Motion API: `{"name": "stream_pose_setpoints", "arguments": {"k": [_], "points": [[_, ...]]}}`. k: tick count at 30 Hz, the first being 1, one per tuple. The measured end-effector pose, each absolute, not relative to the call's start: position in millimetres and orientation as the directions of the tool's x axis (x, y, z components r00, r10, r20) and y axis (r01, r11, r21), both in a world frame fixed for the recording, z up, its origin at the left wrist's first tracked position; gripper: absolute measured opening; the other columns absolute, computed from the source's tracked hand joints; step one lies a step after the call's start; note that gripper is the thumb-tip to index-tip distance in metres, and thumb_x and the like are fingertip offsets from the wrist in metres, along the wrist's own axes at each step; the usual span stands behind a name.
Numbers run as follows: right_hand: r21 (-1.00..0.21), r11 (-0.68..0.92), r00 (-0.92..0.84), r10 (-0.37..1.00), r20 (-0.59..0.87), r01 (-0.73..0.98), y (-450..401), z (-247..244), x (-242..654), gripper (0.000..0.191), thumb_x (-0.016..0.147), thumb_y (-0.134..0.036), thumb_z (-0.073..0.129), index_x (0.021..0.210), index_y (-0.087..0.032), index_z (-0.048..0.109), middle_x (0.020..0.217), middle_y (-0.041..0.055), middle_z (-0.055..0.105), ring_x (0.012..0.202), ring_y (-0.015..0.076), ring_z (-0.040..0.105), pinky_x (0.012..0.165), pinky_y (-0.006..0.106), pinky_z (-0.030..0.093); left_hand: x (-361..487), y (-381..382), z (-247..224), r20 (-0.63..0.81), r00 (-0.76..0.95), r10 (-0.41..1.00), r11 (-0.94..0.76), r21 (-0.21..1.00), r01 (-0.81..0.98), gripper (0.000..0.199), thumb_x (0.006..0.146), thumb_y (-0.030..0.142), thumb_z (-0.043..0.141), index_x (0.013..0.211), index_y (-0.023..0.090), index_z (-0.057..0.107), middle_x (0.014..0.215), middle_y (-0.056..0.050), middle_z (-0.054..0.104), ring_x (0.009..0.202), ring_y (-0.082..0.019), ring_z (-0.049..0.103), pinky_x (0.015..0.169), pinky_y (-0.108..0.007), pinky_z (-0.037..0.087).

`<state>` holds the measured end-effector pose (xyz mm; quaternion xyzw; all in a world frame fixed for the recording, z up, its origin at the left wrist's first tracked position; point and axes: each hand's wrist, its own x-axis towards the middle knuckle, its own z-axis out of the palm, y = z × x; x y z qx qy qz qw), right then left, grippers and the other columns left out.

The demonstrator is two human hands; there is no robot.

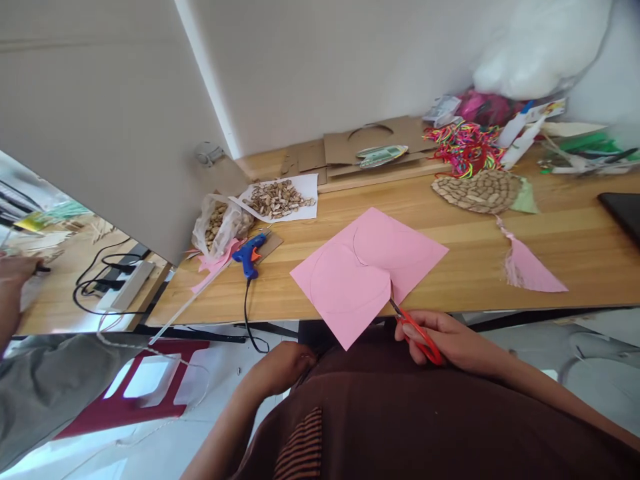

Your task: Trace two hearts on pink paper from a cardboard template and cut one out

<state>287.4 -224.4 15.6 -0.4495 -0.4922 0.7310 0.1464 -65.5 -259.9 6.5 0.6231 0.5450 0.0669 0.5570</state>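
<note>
A pink sheet (345, 287) with drawn curved outlines lies at the table's front edge, one corner jutting past it. A cut runs in from its right lower side. My right hand (435, 337) holds red-handled scissors (423, 340), their blades at the cut and partly hidden by the sheet. My left hand (289, 367) rests low in front of my body, left of the sheet and apart from it. Its fingers are curled in and mostly hidden, so what they hold, if anything, cannot be seen.
Left of the sheet are a blue glue gun (249, 255), a bag (217, 223) and brown pieces on white paper (311, 207). A peanut-shell-like fish shape (477, 190) and a pink tassel piece (533, 263) lie right. Another person's hand (17, 270) is far left.
</note>
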Motion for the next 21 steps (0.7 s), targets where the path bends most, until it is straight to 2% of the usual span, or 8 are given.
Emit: {"name": "stream_pose_setpoints", "arguments": {"k": [2, 4, 5, 7, 9, 13, 17, 21], "points": [[-0.853, -0.471, -0.557, 0.657, -0.508, 0.223, -223.6, 17.1, 285.0, 0.053, 0.089, -0.070, 0.064, 0.098, -0.018, 0.064, 0.067, 0.0010, 0.064, 0.056, 0.0105, 0.040, 0.056, 0.026, 0.027, -72.7, -260.5, 35.6, -0.525, 0.468, 0.711, 0.186, 0.782, 0.595, 0.024, 0.095, 0.044, 0.060, 0.097, 0.030, 0.080, 0.092, -0.003, 0.078, 0.083, -0.023, 0.071, 0.080, -0.036, 0.056], [-0.854, -0.474, -0.558, 0.657, -0.506, 0.216, -223.4, 17.4, 282.9, 0.052, 0.089, -0.069, 0.065, 0.098, -0.018, 0.065, 0.066, 0.0010, 0.064, 0.055, 0.0103, 0.039, 0.056, 0.026, 0.027, -76.9, -248.0, 58.3, -0.446, 0.383, 0.809, 0.190, 0.815, 0.547, 0.034, 0.096, 0.050, 0.058, 0.108, 0.025, 0.078, 0.094, -0.005, 0.079, 0.082, -0.021, 0.071, 0.076, -0.034, 0.057], [-0.853, -0.477, -0.556, 0.660, -0.506, 0.209, -223.7, 17.0, 282.2, 0.052, 0.089, -0.069, 0.065, 0.098, -0.018, 0.065, 0.066, 0.0009, 0.064, 0.055, 0.0101, 0.039, 0.056, 0.026, 0.027, -77.1, -237.2, 65.8, -0.339, 0.283, 0.897, 0.140, 0.826, 0.546, 0.037, 0.096, 0.051, 0.057, 0.111, 0.024, 0.077, 0.095, -0.006, 0.079, 0.083, -0.021, 0.071, 0.077, -0.034, 0.057], [-0.855, -0.480, -0.551, 0.668, -0.501, 0.195, -225.3, 15.0, 282.1, 0.054, 0.088, -0.070, 0.065, 0.098, -0.018, 0.064, 0.066, 0.0010, 0.063, 0.055, 0.0102, 0.039, 0.056, 0.026, 0.026, -73.4, -208.1, 72.8, -0.091, 0.110, 0.990, 0.005, 0.795, 0.607, 0.036, 0.094, 0.048, 0.061, 0.113, 0.021, 0.076, 0.108, -0.009, 0.078, 0.101, -0.023, 0.071, 0.091, -0.036, 0.056], [-0.858, -0.478, -0.544, 0.678, -0.495, 0.185, -227.5, 12.6, 283.8, 0.055, 0.087, -0.072, 0.065, 0.098, -0.017, 0.064, 0.067, 0.0013, 0.064, 0.055, 0.0105, 0.040, 0.057, 0.027, 0.026, -64.3, -172.7, 71.7, 0.013, 0.073, 0.997, -0.059, 0.734, 0.677, 0.035, 0.095, 0.043, 0.058, 0.114, 0.019, 0.074, 0.122, -0.010, 0.076, 0.117, -0.025, 0.068, 0.104, -0.037, 0.051], [-0.862, -0.482, -0.520, 0.702, -0.487, 0.157, -231.9, 10.4, 288.2, 0.054, 0.088, -0.071, 0.064, 0.097, -0.018, 0.063, 0.067, 0.0012, 0.063, 0.056, 0.0104, 0.039, 0.057, 0.027, 0.026, -34.5, -105.9, 60.9, -0.044, 0.064, 0.997, -0.022, 0.626, 0.780, 0.046, 0.089, 0.038, 0.067, 0.130, 0.017, 0.065, 0.137, -0.014, 0.069, 0.125, -0.029, 0.064, 0.107, -0.041, 0.048], [-0.857, -0.502, -0.499, 0.716, -0.488, 0.119, -233.7, 11.1, 288.0, 0.056, 0.087, -0.073, 0.065, 0.097, -0.017, 0.062, 0.066, 0.0010, 0.063, 0.057, 0.0103, 0.039, 0.058, 0.027, 0.025, -5.4, -72.9, 55.4, -0.125, 0.048, 0.991, 0.030, 0.555, 0.831, 0.063, 0.071, 0.043, 0.085, 0.123, 0.015, 0.065, 0.120, -0.018, 0.074, 0.112, -0.036, 0.067, 0.096, -0.044, 0.049], [-0.857, -0.509, -0.495, 0.725, -0.479, 0.084, -232.4, 10.0, 285.5, 0.056, 0.085, -0.072, 0.068, 0.096, -0.017, 0.064, 0.066, 0.0007, 0.062, 0.056, 0.0101, 0.040, 0.058, 0.027, 0.026, 3.2, -68.5, 55.8, -0.190, 0.045, 0.981, 0.067, 0.542, 0.838, 0.049, 0.063, 0.042, 0.089, 0.103, 0.020, 0.069, 0.101, -0.010, 0.075, 0.098, -0.031, 0.069, 0.081, -0.037, 0.049]]}}
